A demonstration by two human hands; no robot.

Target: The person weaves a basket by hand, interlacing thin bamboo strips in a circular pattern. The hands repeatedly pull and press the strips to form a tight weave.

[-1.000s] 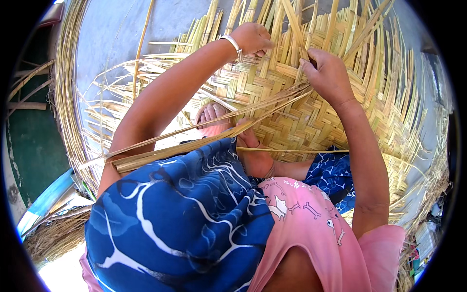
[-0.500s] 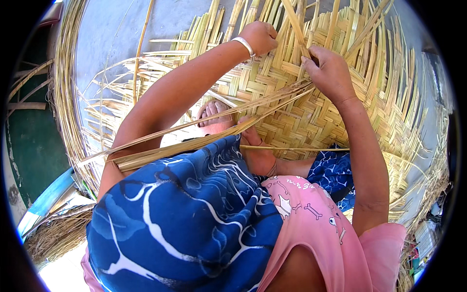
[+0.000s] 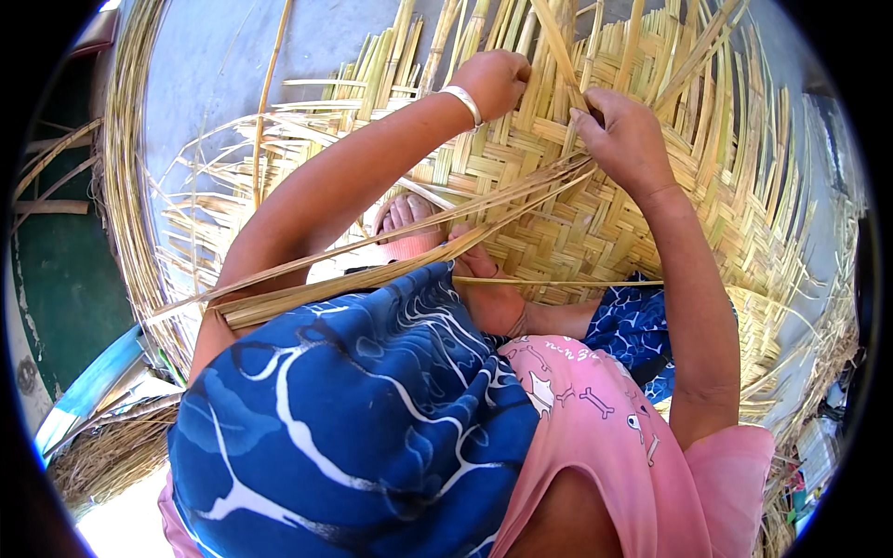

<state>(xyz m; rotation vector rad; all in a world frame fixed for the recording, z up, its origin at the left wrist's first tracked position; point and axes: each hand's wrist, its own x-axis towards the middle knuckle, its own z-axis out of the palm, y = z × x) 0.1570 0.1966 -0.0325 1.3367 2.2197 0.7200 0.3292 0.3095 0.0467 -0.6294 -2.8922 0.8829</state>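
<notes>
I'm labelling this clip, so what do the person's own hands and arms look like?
Both hands are ungloved. The left hand has a smooth, pale silvery bangle at its wrist; the right hand shows none. A pink sleeve ends above the right elbow.

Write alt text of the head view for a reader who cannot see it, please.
A person's left hand and right hand are close together over a yellowish woven mat. Long strips slant below them; blue patterned clothing and a pink top fill the foreground.
</notes>
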